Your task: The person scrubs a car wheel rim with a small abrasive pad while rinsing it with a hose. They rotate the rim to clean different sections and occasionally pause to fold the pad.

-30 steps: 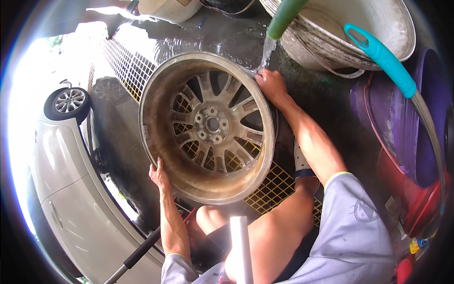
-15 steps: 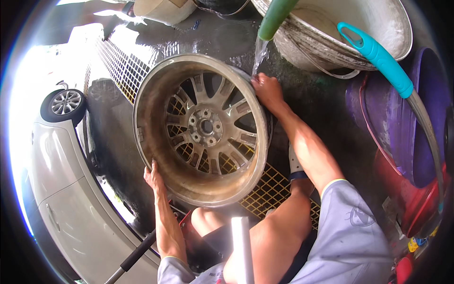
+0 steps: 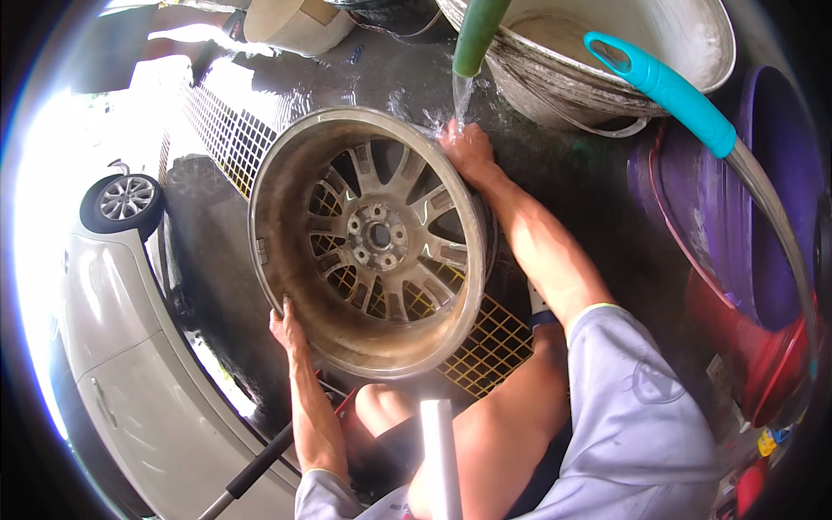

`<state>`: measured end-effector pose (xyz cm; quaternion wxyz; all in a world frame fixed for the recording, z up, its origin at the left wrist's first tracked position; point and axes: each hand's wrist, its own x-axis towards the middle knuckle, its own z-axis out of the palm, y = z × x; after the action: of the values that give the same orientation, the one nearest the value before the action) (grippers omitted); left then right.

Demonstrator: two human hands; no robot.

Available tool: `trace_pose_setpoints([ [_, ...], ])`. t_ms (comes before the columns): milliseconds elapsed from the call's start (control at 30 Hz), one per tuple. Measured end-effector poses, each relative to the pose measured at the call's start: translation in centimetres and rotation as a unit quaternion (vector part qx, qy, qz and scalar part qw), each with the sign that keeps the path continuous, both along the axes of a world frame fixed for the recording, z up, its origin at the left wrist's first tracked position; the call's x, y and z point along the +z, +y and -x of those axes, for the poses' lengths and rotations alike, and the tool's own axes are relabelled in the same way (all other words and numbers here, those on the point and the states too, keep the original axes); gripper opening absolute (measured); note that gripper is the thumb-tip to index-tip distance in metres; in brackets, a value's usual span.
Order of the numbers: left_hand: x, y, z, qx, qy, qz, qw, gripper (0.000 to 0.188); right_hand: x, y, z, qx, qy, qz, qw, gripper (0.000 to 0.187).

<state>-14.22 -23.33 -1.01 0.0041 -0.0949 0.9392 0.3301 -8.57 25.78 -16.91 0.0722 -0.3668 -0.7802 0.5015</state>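
A bare, grimy alloy wheel rim (image 3: 379, 258) stands tilted in front of me, its open barrel facing me and its spokes and hub showing deep inside. My left hand (image 3: 289, 328) grips its lower left edge, thumb over the lip. At the upper right, my right hand (image 3: 469, 149) is closed against the rim's outer side. Whatever its fingers hold is hidden. Water (image 3: 461, 97) runs from a green hose end (image 3: 479, 36) and splashes over the right hand.
A dirty white tub (image 3: 555, 82) and a turquoise-handled tool (image 3: 672, 95) are at the upper right. Beyond my right arm lie a purple bucket (image 3: 771, 208) and a red container (image 3: 763, 368). Yellow floor grating (image 3: 488, 351) shows below the rim; a pale car (image 3: 130, 338) stands left.
My right hand has shifted slightly left along the rim's outer side, and the water now splashes on it more. The whole view has shifted a little. My left hand keeps its hold.
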Motion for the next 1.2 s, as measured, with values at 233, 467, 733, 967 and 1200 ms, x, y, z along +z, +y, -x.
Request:
trace_pose_setpoints([
  [233,0.7,1.5,-0.3,0.007,-0.002,0.014,1.000,0.035,-2.6,-0.1,-2.1,0.036,-0.015,-0.034,0.999,0.033],
  [467,0.5,-0.7,0.2,0.002,0.014,0.016,1.000,0.034,-1.5,-0.7,-2.9,0.044,-0.012,-0.035,0.998,0.032],
  [733,-0.9,-0.7,0.7,-0.009,-0.007,0.010,1.000,0.034,-2.8,0.7,-0.6,0.001,0.047,-0.082,0.996,0.039],
  [967,0.2,-1.2,-0.1,0.000,0.005,0.025,1.000,0.034,-1.6,-7.1,-12.2,-0.087,-0.084,-0.002,0.993,0.035],
  [1200,-0.7,0.6,0.1,-0.012,-0.001,-0.044,0.999,0.030,-2.0,-3.2,-8.8,-0.067,-0.057,-0.038,0.995,0.035],
])
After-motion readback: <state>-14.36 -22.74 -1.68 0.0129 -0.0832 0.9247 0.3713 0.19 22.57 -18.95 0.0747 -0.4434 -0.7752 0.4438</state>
